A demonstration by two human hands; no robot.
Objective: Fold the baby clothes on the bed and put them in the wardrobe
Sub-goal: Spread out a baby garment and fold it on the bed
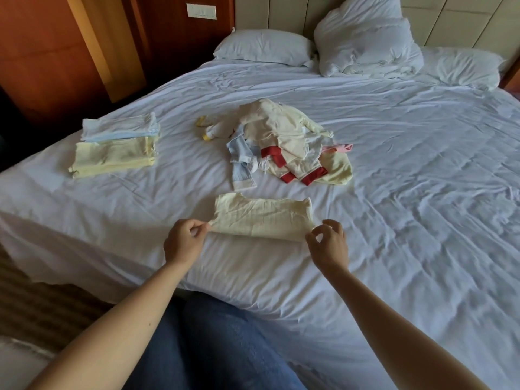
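White-sheeted bed [394,192], wood wall [42,52] behind; fingers of left hand [183,243] and right hand [329,246] pinch yellow garment [261,218] corners.

A: The sheet [394,192]?
B: Matt white cloth, creased all over.
A: And the garment [261,218] on it?
B: Pale yellow ribbed cloth, matt. The stack [118,144] and pile [284,144] on the sheet are thin matt cloth too.
A: Left of the sheet?
B: A glossy reddish wood panel [42,52] and a smooth white plastic switch [201,11].
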